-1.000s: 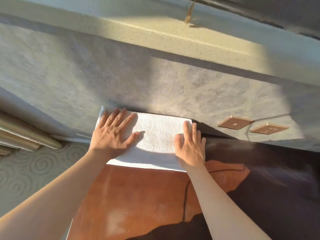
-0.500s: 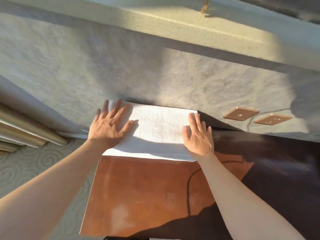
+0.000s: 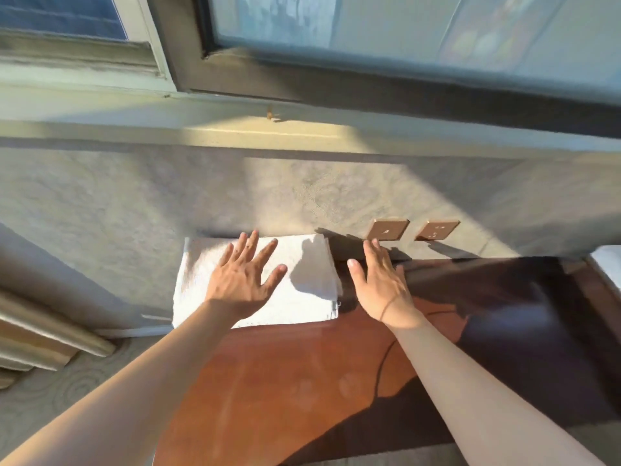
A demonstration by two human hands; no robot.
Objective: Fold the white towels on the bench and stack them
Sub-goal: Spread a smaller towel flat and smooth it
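Left hand (image 3: 240,284) spread flat on the folded white terry towel (image 3: 312,287) at the glossy reddish-brown bench's (image 3: 285,381) eleven o'clock corner, right hand (image 3: 381,284) open-fingered just beside it at three o'clock, no lettering readable.

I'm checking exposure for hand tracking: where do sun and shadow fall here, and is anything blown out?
Head view: low warm sun rakes in; the folded white towel is near blown out; the left hand casts a hard shadow on it; the right hand is lit against the bench's deep-shadowed right half.
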